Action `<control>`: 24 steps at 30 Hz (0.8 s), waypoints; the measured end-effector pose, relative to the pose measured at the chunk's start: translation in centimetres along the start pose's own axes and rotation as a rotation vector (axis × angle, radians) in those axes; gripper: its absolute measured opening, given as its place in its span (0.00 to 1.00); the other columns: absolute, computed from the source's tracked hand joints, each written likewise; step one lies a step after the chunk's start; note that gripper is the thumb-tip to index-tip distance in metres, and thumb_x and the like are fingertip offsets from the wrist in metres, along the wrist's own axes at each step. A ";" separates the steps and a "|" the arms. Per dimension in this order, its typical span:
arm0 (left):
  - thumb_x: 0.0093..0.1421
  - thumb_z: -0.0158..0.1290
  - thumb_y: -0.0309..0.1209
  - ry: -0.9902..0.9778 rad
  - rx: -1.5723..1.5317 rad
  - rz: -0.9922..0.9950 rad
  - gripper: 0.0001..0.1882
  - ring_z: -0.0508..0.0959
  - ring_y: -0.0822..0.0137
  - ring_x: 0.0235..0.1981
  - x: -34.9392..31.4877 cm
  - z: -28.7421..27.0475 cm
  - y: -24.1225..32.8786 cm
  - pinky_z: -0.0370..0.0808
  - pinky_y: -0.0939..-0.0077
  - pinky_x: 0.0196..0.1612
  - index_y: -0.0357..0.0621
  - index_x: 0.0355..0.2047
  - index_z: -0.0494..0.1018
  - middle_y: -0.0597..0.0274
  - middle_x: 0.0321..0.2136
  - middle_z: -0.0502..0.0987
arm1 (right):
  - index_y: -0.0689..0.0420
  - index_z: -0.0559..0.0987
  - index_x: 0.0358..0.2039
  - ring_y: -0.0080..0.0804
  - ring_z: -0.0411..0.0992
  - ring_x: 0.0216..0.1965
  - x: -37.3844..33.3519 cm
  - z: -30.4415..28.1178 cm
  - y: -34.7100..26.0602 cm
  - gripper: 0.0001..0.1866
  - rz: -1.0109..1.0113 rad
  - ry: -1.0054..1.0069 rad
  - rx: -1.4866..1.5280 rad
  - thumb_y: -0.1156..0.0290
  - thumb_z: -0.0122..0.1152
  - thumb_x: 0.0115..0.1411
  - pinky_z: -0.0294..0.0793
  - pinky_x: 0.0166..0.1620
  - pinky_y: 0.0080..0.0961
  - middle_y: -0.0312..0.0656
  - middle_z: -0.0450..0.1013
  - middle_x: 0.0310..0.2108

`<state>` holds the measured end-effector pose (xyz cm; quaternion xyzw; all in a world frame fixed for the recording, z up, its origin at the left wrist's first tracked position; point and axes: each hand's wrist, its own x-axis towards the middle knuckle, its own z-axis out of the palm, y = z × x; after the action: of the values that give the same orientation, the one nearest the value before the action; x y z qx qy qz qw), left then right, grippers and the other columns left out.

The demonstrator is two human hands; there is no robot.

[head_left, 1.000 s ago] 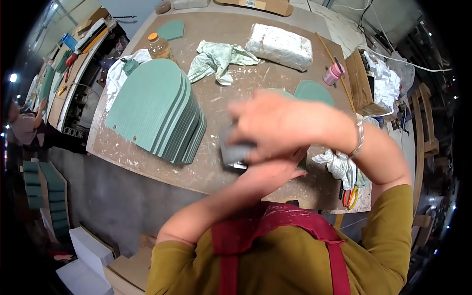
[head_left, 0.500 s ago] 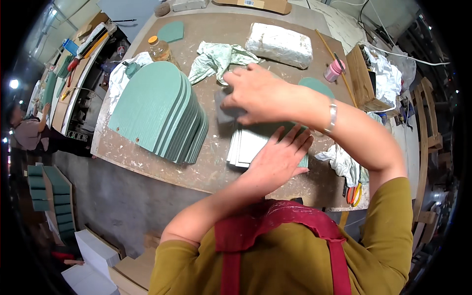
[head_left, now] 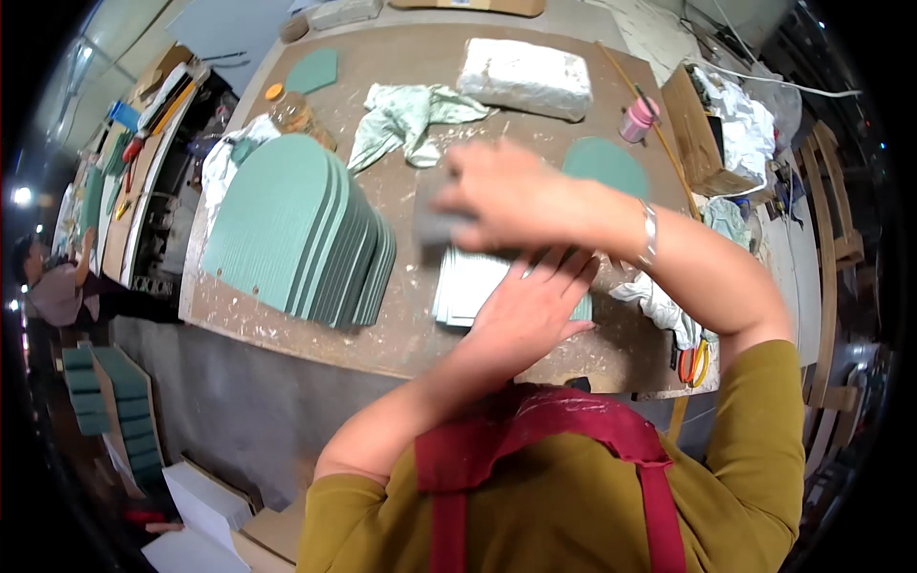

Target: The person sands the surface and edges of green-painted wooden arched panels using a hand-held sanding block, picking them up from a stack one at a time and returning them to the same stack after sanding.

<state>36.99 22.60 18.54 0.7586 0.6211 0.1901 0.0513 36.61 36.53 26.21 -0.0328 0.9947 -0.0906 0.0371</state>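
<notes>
Scuffed brown worktable (head_left: 406, 320) had a big green stack (head_left: 277, 224) on it. Right of that stack, the left hand (head_left: 528, 307) lay flat, fingers spread, on some pale boards (head_left: 468, 282); the right hand (head_left: 501, 191), kinda blurry, had fingers curled over a gray block (head_left: 433, 226). Looked mid-rub; couldn't tell which boards were done or left.

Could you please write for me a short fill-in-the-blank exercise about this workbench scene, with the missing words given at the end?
1. The right hand holds a ____ block.
2. The silver bracelet is worn on the ____ wrist.
3. The tall stack of green panels stands to the ____ of the left hand.
4. The small container just right of the white wrapped bundle is ____ in colour.

Missing words: grey; right; left; pink.
</notes>
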 end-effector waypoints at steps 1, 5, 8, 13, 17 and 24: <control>0.62 0.54 0.49 0.021 0.018 0.029 0.37 0.61 0.55 0.68 0.3 -0.3 0.3 0.55 0.54 0.69 0.42 0.66 0.61 0.58 0.67 0.61 | 0.47 0.82 0.50 0.46 0.71 0.50 0.6 0.1 3.1 0.22 0.136 0.063 -0.066 0.53 0.62 0.57 0.71 0.53 0.43 0.50 0.71 0.44; 0.61 0.55 0.49 0.013 0.030 0.009 0.37 0.61 0.53 0.67 0.2 -1.0 0.2 0.58 0.51 0.67 0.42 0.65 0.61 0.57 0.67 0.61 | 0.47 0.82 0.52 0.47 0.71 0.50 -0.1 -2.6 3.1 0.26 0.294 -0.025 0.255 0.49 0.59 0.56 0.71 0.54 0.40 0.50 0.72 0.42; 0.61 0.55 0.48 0.002 0.043 0.024 0.37 0.61 0.53 0.68 0.3 -0.6 0.3 0.58 0.51 0.67 0.42 0.66 0.61 0.55 0.68 0.60 | 0.47 0.83 0.51 0.48 0.72 0.51 -1.4 0.2 5.2 0.27 0.361 0.071 0.367 0.47 0.58 0.55 0.73 0.53 0.41 0.52 0.74 0.42; 0.61 0.57 0.45 -0.070 -0.190 -0.056 0.34 0.61 0.49 0.68 0.7 -2.0 0.0 0.58 0.50 0.68 0.41 0.63 0.64 0.51 0.68 0.61 | 0.50 0.79 0.55 0.49 0.71 0.52 -7.1 3.2 11.6 0.29 0.676 0.201 0.168 0.48 0.60 0.58 0.70 0.55 0.39 0.54 0.72 0.48; 0.61 0.57 0.33 0.356 -0.406 -0.362 0.34 0.61 0.44 0.67 0.2 -3.6 -5.0 0.56 0.56 0.69 0.34 0.65 0.61 0.41 0.66 0.62 | 0.57 0.75 0.58 0.48 0.71 0.51 -13.8 6.9 10.4 0.32 0.656 0.719 0.615 0.48 0.61 0.60 0.69 0.56 0.37 0.54 0.71 0.48; 0.62 0.59 0.45 0.153 -0.692 -0.648 0.45 0.69 0.53 0.61 0.8 -2.6 -8.2 0.65 0.63 0.63 0.29 0.68 0.52 0.37 0.59 0.68 | 0.42 0.74 0.62 0.49 0.69 0.56 -18.6 9.6 -3.1 0.35 0.099 0.655 0.250 0.57 0.71 0.51 0.70 0.56 0.44 0.55 0.67 0.56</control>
<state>28.65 24.75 18.55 0.4483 0.7278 0.4151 0.3115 56.07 33.16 18.61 0.0510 0.9354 -0.2156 -0.2755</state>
